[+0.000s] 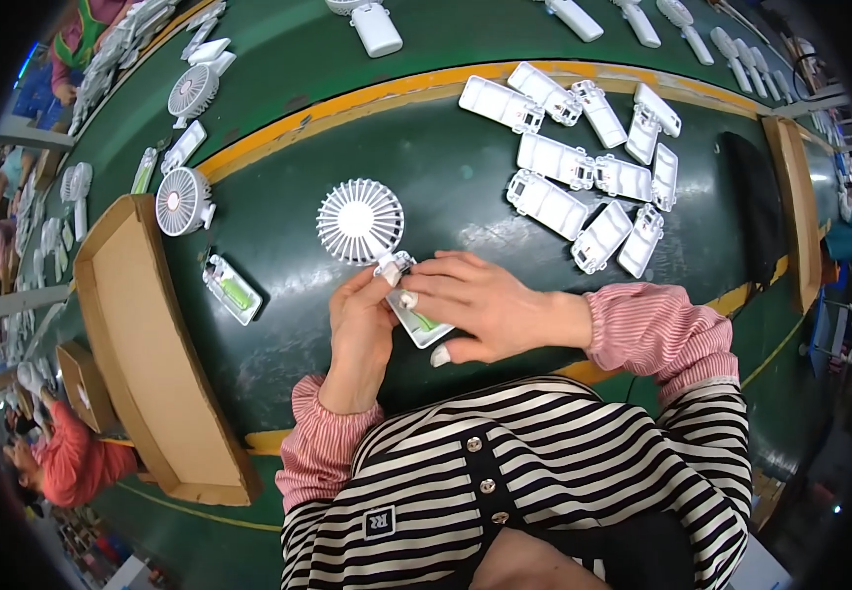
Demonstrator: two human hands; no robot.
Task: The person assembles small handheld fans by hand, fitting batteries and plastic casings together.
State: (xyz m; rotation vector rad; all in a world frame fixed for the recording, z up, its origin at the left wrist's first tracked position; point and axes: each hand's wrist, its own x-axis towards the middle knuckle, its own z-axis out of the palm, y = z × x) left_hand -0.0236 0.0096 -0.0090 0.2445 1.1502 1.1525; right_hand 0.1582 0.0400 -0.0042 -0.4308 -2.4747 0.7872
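A white handheld fan (359,222) lies before me, its round grille pointing away and its open handle toward me. My left hand (362,329) is closed around the handle's left side near the hinge. Across the handle from the right lies my right hand (480,303), its fingertips pressing on the part just below the grille. Some fingertips wear white covers. Inside the open handle shell (426,336) a green battery cell shows between the hands. The small parts under my fingers are hidden.
Several white handle covers (549,202) lie at the right back. An open handle half with a green cell (233,290) and a fan (185,201) lie left. Cardboard trays (165,364) stand at both sides. More fans (377,29) lie on the green belt beyond the yellow edge. People sit at left.
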